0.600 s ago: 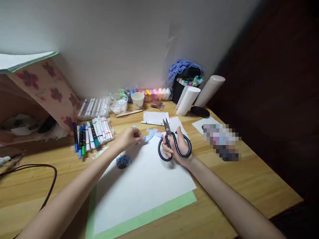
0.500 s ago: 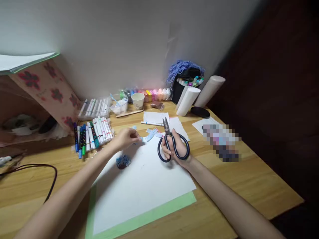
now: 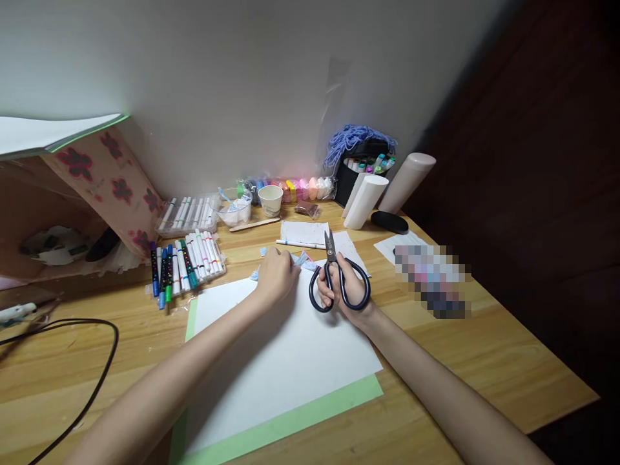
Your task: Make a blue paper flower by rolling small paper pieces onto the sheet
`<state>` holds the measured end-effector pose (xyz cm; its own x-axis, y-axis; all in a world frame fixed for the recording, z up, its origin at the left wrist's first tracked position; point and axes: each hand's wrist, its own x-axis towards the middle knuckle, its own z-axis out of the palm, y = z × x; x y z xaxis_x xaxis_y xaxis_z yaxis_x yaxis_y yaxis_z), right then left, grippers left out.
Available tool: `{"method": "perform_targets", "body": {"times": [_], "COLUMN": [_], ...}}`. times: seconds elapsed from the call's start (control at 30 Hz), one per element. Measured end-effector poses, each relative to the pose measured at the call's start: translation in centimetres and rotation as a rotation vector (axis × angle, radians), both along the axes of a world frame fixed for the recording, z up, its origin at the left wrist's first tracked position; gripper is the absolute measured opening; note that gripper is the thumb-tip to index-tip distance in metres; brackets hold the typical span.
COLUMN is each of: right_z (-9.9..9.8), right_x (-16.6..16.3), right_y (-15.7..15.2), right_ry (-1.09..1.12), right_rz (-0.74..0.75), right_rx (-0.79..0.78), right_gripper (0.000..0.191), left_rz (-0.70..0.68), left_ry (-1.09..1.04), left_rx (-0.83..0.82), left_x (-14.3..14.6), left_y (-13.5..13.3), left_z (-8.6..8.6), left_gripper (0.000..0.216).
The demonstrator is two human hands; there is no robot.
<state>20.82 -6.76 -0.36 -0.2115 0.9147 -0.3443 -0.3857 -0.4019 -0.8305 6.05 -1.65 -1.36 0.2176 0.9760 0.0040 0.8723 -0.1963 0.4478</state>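
Observation:
My right hand (image 3: pixel 345 285) is closed around the dark-handled scissors (image 3: pixel 330 248). Their blades point away from me and look nearly together. Over the far edge of a large white sheet of paper (image 3: pixel 290 361), my left hand (image 3: pixel 278 274) is curled with its knuckles up. Its fingertips are turned away, so whatever they hold is hidden. Light-blue crumpled scraps (image 3: pixel 305 259) lie just beyond and to the right of it. A small blue bit (image 3: pixel 263 251) rests on the table to its left.
Markers (image 3: pixel 181 261) lie at the left near a cup (image 3: pixel 270 201) and a bowl of white material (image 3: pixel 235 211). A pen (image 3: pixel 295 244) lies beyond the scraps. White tubes (image 3: pixel 365 201) stand before a black pen holder with blue yarn (image 3: pixel 356 143). A cable (image 3: pixel 109 361) crosses the left.
My left hand has moved right, toward the blue scraps, and turned its back up. The blue fuzzy clump seen on the paper is now covered by my left arm. The scissors stay in my right hand.

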Motion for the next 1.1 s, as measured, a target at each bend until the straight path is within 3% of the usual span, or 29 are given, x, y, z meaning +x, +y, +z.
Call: {"method": "perform_targets", "body": {"times": [0.13,0.2,0.3,0.37,0.57,0.73,1.1], "right_z": [0.0,-0.1,-0.4,-0.6,-0.1,-0.1,-0.7], "right_x": [-0.1,-0.2,-0.6,-0.9,-1.6,-2.0,-2.6], "right_y": [-0.2,-0.4,-1.2,-1.9,-3.5,-3.6,-4.0], "right_ry": [-0.043,-0.08,-0.148,-0.185,-0.294,-0.35,-0.313], "right_rz": [0.049,0.145,0.322,0.424,0.557,0.524,0.464], "right_rx": [0.027,0.018,0.034,0.076,0.22,0.241,0.204], "right_gripper": [0.062,0.066,0.076,0.081,0.079,0.079,0.08], "left_rz": [-0.056,-0.065,-0.034,-0.026,-0.095,-0.181,-0.197], "left_ry": [-0.124,-0.24,-0.597,-0.671,-0.509,-0.354,-0.322], "left_rx": [-0.053,-0.111,-0.281,-0.294,-0.236,-0.269,-0.245], "left_x": [-2.0,-3.4,-5.4,-6.3,-6.9,-6.3,-6.3], "left_y": [0.1,-0.1,-0.6,-1.0,-1.9,-2.3,-2.3], "left_z": [0.9,2.0,4.0,5.2,6.4,6.0,5.5], "left_gripper": [0.014,0.021,0.032,0.036,0.034,0.032,0.034]}}
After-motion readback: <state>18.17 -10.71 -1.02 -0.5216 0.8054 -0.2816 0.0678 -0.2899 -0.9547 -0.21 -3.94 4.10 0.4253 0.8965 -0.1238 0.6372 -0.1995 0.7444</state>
